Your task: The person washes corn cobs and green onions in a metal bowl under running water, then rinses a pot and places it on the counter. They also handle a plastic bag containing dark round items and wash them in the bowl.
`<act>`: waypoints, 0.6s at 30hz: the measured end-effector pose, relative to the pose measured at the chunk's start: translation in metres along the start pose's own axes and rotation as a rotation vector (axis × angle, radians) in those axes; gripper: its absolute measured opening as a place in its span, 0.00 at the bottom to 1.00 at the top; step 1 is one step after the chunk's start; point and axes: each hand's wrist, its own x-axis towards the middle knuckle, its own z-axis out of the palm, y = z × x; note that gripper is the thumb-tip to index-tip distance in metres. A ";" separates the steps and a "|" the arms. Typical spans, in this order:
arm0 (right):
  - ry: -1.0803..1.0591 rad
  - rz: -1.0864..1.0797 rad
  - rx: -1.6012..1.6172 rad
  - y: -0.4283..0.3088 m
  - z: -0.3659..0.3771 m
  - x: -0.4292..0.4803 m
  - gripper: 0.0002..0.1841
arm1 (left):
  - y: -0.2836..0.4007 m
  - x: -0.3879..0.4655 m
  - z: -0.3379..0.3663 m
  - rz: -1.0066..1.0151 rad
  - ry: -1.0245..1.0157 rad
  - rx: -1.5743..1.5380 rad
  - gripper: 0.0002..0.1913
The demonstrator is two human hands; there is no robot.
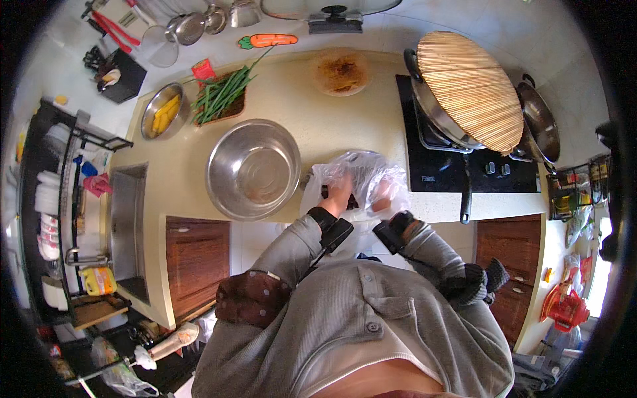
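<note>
A translucent plastic bag (361, 161) lies at the counter's front edge, with dark contents that I cannot identify. My left hand (339, 193) reaches into the bag's mouth, its fingertips hidden by the film. Behind the film at the bag's right side is my right hand (382, 194); its fingers are blurred by the plastic. Just left of the bag stands a wide stainless steel bowl (254, 169) with nothing solid visible inside.
A basket of long green stalks (224, 94) and a small metal bowl (179, 119) of yellow pieces stand at the back left. On the right, a large pan under a woven reed lid (468, 89) sits on a black gas hob (428, 174), whose neighbouring pan handle (466, 199) overhangs the front edge.
</note>
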 end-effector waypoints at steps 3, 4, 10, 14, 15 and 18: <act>0.085 0.131 0.094 -0.003 0.019 -0.006 0.23 | -0.003 0.003 0.006 0.247 -0.079 -0.053 0.27; 0.109 0.173 0.142 -0.005 0.022 -0.006 0.23 | -0.001 0.002 0.007 0.242 -0.091 -0.176 0.26; 0.286 0.453 0.557 -0.044 0.016 -0.004 0.23 | 0.039 -0.010 0.008 0.029 -0.100 -0.280 0.19; 0.440 0.624 1.000 -0.077 0.000 -0.002 0.23 | 0.078 -0.016 -0.003 -0.084 -0.024 -0.415 0.15; 0.475 0.654 1.113 -0.086 -0.003 0.000 0.23 | 0.089 -0.016 -0.007 -0.108 0.015 -0.446 0.14; 0.514 0.687 1.328 -0.116 -0.011 0.006 0.24 | 0.121 -0.019 -0.021 -0.183 0.151 -0.510 0.12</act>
